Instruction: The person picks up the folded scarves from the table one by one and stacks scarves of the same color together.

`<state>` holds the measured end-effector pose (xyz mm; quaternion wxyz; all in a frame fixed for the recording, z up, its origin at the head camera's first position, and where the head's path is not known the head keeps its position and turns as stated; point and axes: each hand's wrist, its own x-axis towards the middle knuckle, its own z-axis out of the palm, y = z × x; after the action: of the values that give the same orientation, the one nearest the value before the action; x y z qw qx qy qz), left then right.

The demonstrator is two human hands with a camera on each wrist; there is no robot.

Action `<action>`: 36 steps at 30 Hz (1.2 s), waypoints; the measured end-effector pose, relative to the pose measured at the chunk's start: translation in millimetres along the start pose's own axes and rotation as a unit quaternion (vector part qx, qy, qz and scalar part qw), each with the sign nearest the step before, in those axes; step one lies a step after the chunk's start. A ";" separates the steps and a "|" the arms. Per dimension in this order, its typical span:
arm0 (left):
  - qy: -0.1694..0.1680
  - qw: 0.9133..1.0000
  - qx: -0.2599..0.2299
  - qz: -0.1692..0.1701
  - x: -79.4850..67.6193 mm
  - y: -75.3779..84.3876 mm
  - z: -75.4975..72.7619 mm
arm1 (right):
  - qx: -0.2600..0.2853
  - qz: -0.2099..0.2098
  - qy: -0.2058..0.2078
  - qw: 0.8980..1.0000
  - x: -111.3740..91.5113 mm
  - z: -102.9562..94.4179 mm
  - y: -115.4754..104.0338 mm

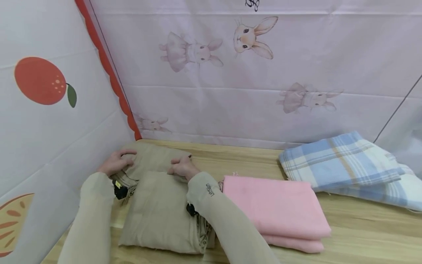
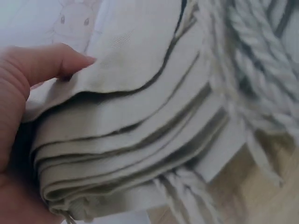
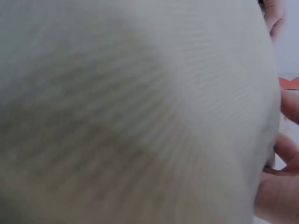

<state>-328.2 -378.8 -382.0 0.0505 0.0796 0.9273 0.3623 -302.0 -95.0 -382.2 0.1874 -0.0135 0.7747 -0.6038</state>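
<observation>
Head view: I read left hand (image 1: 115, 163) at eight o'clock, right hand (image 1: 184, 168) at seven, both pinching beige cloth (image 1: 153, 157).

Folded khaki-beige fabric with twisted-cord fringe (image 1: 161, 209): plain, no print, fringe same beige tone. Folded pink cloth (image 1: 273, 209): solid light pink. Folded plaid cloths (image 1: 339, 161): light blue and white checks, thin white lines, one tan-brown stripe on top piece. Wooden tabletop (image 1: 366, 220): pale yellow-brown, streaky grain. Rear wall sheet (image 1: 211, 117): pale pinkish lilac, tan-and-white rabbit head, faded rabbits in pink dresses, black lettering. Left wall sheet (image 1: 79, 135): white, red-orange fruit with pale dots, green leaf, yellow-orange slice, red scalloped edging. Long knit sleeves (image 1: 95, 209): pale beige, dark lettering on right cuff.
</observation>
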 end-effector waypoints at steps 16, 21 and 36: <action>0.127 0.992 0.011 0.014 -3.0 28.0 -14.6 | -0.114 -0.140 0.088 0.980 9.5 -1.6 -6.1; 0.173 0.984 -0.002 0.033 -6.2 38.5 -15.9 | -0.090 -0.209 0.096 0.969 12.3 -6.0 -8.5; 0.205 0.975 -0.080 0.040 -4.4 61.3 -23.8 | -0.080 -0.271 0.151 0.947 4.4 -33.0 -33.1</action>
<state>-320.7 -350.9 -322.8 -0.1487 0.0364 0.8818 0.4460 -323.0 -74.3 -345.7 -0.1036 -0.1465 0.8070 -0.5626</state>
